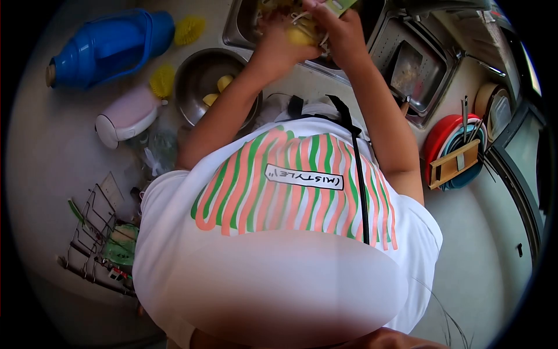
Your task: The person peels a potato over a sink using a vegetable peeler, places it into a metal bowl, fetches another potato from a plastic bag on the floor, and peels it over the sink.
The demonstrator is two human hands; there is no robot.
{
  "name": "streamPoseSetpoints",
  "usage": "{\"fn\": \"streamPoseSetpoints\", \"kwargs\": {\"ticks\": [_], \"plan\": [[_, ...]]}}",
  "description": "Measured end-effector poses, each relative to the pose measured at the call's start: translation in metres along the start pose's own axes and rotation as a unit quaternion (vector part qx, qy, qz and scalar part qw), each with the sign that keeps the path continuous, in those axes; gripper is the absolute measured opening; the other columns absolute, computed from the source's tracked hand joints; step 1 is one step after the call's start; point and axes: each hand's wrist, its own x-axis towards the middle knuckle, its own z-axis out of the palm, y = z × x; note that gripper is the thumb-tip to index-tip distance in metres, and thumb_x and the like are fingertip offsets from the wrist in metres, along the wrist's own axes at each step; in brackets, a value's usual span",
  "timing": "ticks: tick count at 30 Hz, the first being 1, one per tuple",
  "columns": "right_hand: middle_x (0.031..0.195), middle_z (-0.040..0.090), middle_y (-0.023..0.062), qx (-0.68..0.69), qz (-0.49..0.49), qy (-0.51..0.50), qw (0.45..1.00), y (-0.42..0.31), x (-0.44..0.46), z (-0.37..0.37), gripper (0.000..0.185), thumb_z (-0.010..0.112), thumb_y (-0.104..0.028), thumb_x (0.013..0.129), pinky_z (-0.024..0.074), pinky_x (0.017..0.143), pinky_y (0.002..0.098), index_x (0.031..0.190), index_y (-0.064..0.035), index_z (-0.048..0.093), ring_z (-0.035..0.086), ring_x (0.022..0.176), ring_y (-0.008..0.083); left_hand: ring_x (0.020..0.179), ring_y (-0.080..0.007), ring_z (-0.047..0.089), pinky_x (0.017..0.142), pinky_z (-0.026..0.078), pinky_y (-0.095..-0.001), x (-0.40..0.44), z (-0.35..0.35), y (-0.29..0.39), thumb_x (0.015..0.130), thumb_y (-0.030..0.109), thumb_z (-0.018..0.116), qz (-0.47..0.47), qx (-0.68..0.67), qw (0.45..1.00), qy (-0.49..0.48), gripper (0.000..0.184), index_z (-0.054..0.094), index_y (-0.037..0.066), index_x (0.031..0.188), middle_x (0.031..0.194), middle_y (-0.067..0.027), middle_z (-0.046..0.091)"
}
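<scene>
At the top of the head view both my hands are over the left basin of a steel sink [237, 26]. My left hand [279, 51] is closed around a yellow peeled potato [302, 36], partly hidden by the fingers. My right hand [344, 36] grips a light-green tool [338, 6], which looks like a peeler; its working end is out of sight. Pale strips of peel [303, 22] cling around the potato and fingers. Beside my left forearm a steel bowl [187, 87] holds yellow potato pieces [224, 83], partly covered by the arm.
A blue thermos flask [110, 49], yellow scrubbers [189, 30] and a pink-and-white container [129, 116] lie left. The right sink basin [440, 87] holds a wide metal blade [406, 67]. Farther right, a wooden slicer [447, 166] leans on a red basin [433, 136]. A wire rack [87, 250] stands lower left.
</scene>
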Motion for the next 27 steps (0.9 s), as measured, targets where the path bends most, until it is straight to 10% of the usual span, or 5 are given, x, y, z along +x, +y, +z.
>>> {"fn": "streamPoseSetpoints", "kwargs": {"ticks": [12,16,19,23,27], "plan": [[0.084,0.065,0.0008,0.22,0.058,-0.065,0.972,0.003,0.01,0.002,0.026,0.07,-0.028,0.1,0.0502,0.07,0.0296,0.107,-0.0024,0.067,0.065,0.079,0.0131,0.066,-0.0086,0.057,0.058,0.046,-0.025,0.0,-0.002,-0.015,0.082,0.011,0.083,-0.008,-0.129,0.988,-0.088,0.028,0.066,0.003,0.104,0.078,0.0008,0.064],[0.071,0.066,0.0035,-0.251,-0.016,0.11,0.962,0.047,0.06,-0.042,0.028,0.071,-0.025,0.099,0.05,0.063,0.0328,0.085,-0.0006,0.07,0.065,0.068,0.0159,0.069,-0.0092,0.057,0.057,0.043,-0.0265,-0.013,-0.004,-0.014,0.085,0.009,0.078,0.036,-0.146,0.982,-0.111,0.029,0.064,0.004,0.11,0.083,-0.0023,0.065],[0.07,0.067,0.0037,-0.364,-0.011,0.101,0.926,0.063,0.073,-0.07,0.034,0.067,-0.031,0.099,0.0492,0.062,0.0334,0.094,0.0013,0.074,0.064,0.065,0.0191,0.072,-0.0107,0.058,0.058,0.043,-0.0264,-0.027,-0.008,0.003,0.095,0.021,0.071,0.059,-0.237,0.96,-0.137,0.031,0.062,0.005,0.12,0.091,-0.0066,0.067],[0.096,0.075,0.0061,-0.031,0.103,-0.003,0.994,0.076,0.071,-0.071,0.035,0.076,-0.029,0.092,0.0551,0.079,0.0309,0.113,-0.0001,0.073,0.071,0.086,0.0168,0.074,-0.0136,0.058,0.06,0.044,-0.0257,-0.028,-0.008,0.004,0.106,0.045,0.049,-0.014,-0.412,0.891,-0.192,0.047,0.06,0.005,0.127,0.102,-0.0135,0.07],[0.099,0.077,0.012,-0.382,-0.075,0.017,0.921,0.107,0.071,-0.084,0.037,0.068,-0.021,0.092,0.0563,0.08,0.0343,0.125,-0.0052,0.073,0.074,0.085,0.0214,0.079,-0.0176,0.062,0.064,0.047,-0.0271,-0.021,-0.01,0.0,0.108,0.05,0.04,-0.047,-0.557,0.782,-0.275,0.055,0.06,0.004,0.129,0.131,-0.0267,0.064]]}}
